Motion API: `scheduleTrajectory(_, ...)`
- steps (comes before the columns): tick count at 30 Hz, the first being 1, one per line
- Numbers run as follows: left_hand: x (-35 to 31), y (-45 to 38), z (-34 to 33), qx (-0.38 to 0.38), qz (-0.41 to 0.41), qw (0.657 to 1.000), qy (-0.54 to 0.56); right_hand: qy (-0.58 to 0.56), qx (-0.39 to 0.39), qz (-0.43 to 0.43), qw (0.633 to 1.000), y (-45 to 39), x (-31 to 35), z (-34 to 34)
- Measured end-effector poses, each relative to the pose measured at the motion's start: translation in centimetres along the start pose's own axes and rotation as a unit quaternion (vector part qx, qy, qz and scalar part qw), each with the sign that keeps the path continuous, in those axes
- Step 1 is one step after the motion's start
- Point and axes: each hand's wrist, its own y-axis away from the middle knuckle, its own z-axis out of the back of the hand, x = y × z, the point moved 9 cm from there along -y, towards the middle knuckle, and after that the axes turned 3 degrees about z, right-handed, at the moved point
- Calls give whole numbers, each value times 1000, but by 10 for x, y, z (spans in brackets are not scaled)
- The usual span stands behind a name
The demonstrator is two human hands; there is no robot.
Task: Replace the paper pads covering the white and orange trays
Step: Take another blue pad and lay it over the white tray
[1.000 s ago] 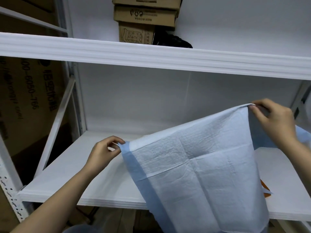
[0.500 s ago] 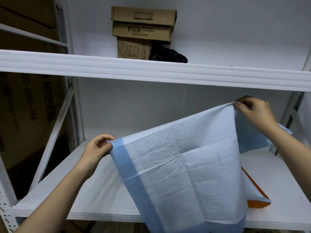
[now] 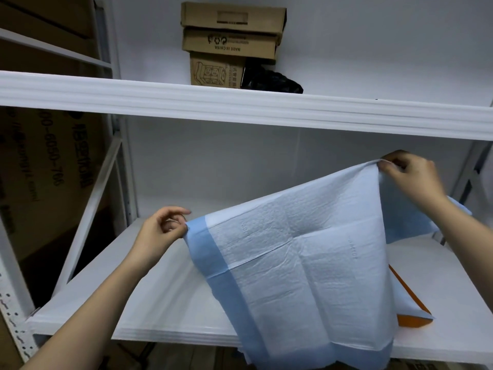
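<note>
We hold a blue-bordered paper pad (image 3: 301, 252) spread between both hands above the lower white shelf (image 3: 149, 297). Our left hand (image 3: 160, 233) pinches its lower corner, fingers curled around the blue edge; our right hand (image 3: 410, 174), raised higher near the shelf's right side, pinches the opposite top corner. The pad slopes down from right to left, its bottom edge hanging past the shelf's front lip. An orange tray (image 3: 410, 313) peeks out beneath the pad at right. On the upper shelf (image 3: 240, 108), stacked cardboard boxes (image 3: 229, 41) sit beside a black bag (image 3: 272, 81).
</note>
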Motion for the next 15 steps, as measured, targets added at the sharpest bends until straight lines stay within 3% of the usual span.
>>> scheduleTrajectory(4,-25,11,3,-65,-167,945,-272,23,10,-2,1000,-1,-2,-2)
scheduleTrajectory(6,-30,16,5,-92,-212,916,-329,24,6,-10,1000,-1,-4,0)
scheduleTrajectory(7,-27,16,9,-107,-203,916,-328,20,4,-11,1000,-1,-4,0)
scheduleTrajectory(9,-5,13,18,-136,-101,956,-240,15,-1,-9,1000,0,-2,0)
scheduleTrajectory(11,30,13,15,-135,43,988,-63,14,-4,-4,1000,2,1,-1)
scheduleTrajectory(13,46,20,0,-123,119,982,86,12,-3,-1,1000,3,3,-3)
scheduleTrajectory(15,52,29,-16,-109,168,965,168,11,-4,-3,1000,4,4,-3)
